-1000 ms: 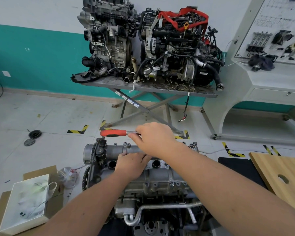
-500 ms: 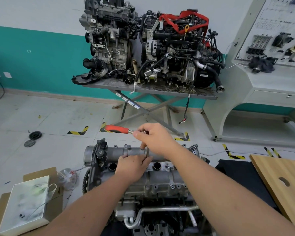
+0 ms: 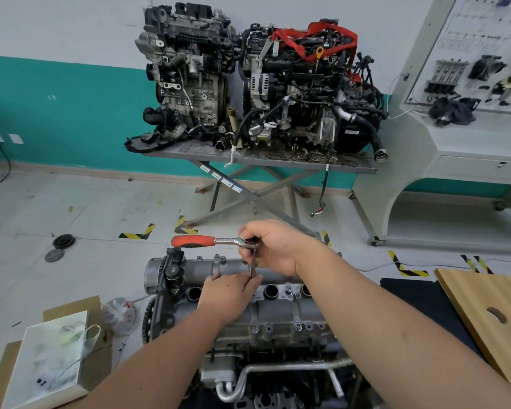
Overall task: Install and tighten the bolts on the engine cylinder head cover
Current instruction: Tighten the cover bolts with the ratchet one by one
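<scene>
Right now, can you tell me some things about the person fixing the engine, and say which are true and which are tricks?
1. The right hand holds the head of a ratchet wrench. True.
2. The ratchet wrench handle is blue. False: it is red.
3. The left hand pinches the extension bar down at the cylinder head cover. True.
4. Only one engine sits on the lift table. False: two engines stand side by side.
</scene>
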Motion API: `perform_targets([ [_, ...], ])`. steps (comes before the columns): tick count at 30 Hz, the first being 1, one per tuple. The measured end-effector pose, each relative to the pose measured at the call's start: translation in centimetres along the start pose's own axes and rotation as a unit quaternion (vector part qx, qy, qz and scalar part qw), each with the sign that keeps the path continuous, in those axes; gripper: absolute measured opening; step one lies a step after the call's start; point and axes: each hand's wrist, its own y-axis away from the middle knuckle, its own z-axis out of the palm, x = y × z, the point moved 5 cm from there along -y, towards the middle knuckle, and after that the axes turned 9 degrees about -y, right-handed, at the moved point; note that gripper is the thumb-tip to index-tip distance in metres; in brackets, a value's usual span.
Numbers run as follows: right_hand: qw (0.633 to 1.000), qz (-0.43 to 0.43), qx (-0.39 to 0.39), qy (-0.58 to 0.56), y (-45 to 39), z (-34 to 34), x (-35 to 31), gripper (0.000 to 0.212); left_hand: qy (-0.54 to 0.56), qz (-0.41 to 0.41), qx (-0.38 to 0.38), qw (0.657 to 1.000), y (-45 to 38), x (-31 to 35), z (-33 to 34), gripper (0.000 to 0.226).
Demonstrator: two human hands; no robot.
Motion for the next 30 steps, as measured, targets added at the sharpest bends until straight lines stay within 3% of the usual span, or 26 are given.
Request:
perform_targets([
  [4,0.997,0.048,-0.006,0.052,-0.2,0.2,-0.4,0.017,0.062,-0.006,0.024,0.998,0.5,0.1,-1.0,0.042],
  [7,0.998,0.040,-0.011,0.047,-0.4,0.4,-0.6,0.019,0.229,-0.007,0.053,0.972,1.4,-0.5,-2.4,0.029],
  [10,1.000,-0.001,-0.013,0.007,-0.7,0.5,-0.6,0.019,0.429,0.004,0.048,0.902,2.9,-1.2,-3.8,0.058],
  [14,0.997,-0.068,0.003,-0.031,-0.8,0.4,-0.2,0.022,0.618,-0.029,0.096,0.779,3.0,-0.5,-7.6,0.057],
  [16,0.994,-0.100,0.001,-0.034,-0.8,0.5,0.2,0.022,0.638,-0.082,0.074,0.762,1.7,0.5,-9.5,0.061],
  [19,0.987,-0.154,-0.017,-0.049,-0.6,0.8,0.6,0.023,0.598,-0.140,0.022,0.789,-0.2,2.1,-11.6,0.046],
  [22,0.981,-0.193,-0.003,-0.034,-0.1,0.3,1.2,0.020,0.494,-0.130,0.008,0.860,-1.5,3.6,-12.6,0.018],
  [25,0.978,-0.208,0.001,-0.011,0.5,-1.2,2.1,0.011,0.363,-0.066,-0.034,0.929,-2.2,5.2,-13.2,0.017],
  [28,0.978,-0.203,-0.049,0.004,1.1,-2.0,2.9,0.028,0.190,0.031,-0.084,0.978,-2.2,6.7,-13.9,0.020],
  [30,0.973,-0.176,-0.047,0.144,1.3,-2.5,4.1,0.037,0.029,0.079,-0.057,0.995,-2.3,7.7,-14.0,0.020],
])
